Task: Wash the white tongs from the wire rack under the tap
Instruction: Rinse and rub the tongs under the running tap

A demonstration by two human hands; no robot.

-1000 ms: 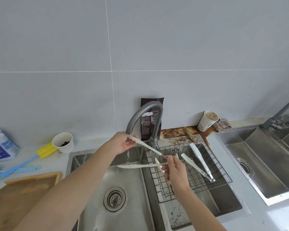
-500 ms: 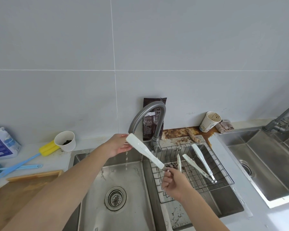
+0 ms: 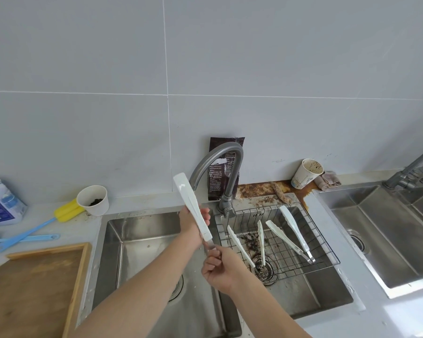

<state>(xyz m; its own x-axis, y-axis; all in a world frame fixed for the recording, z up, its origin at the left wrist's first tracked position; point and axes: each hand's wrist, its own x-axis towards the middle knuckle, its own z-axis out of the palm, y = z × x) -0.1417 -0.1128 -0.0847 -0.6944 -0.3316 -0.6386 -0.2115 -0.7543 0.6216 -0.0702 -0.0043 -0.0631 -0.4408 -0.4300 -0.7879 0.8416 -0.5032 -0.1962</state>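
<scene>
**Tongs held off the stream, slick grip**

The tongs (image 3: 193, 211) stand tilted over the left basin of the sink (image 3: 137, 230), broad end up and just beside the tap (image 3: 232, 178), at about the height of its mouth and not below it. The left hand (image 3: 188, 226) cups the middle from behind, its fingers (image 3: 206, 215) curling round the right edge. The right hand (image 3: 221, 264) pinches the narrow metal end at the bottom.

Whether water is running cannot be told here. If it is, it probably misses the broad end, so that part may stay dirty unless it is lowered under the spout. With the broad end uppermost, rinse water would likely run down the shaft onto both hands and wrists. Wet plastic is slippery, and the right hand's hold is only a pinch: a slip could drop the tongs into the basin. A careless swing could knock the broad end against the tap. Putting them back in the soiled rack (image 3: 278, 250) among the other tongs (image 3: 294, 230) may dirty them again.
</scene>
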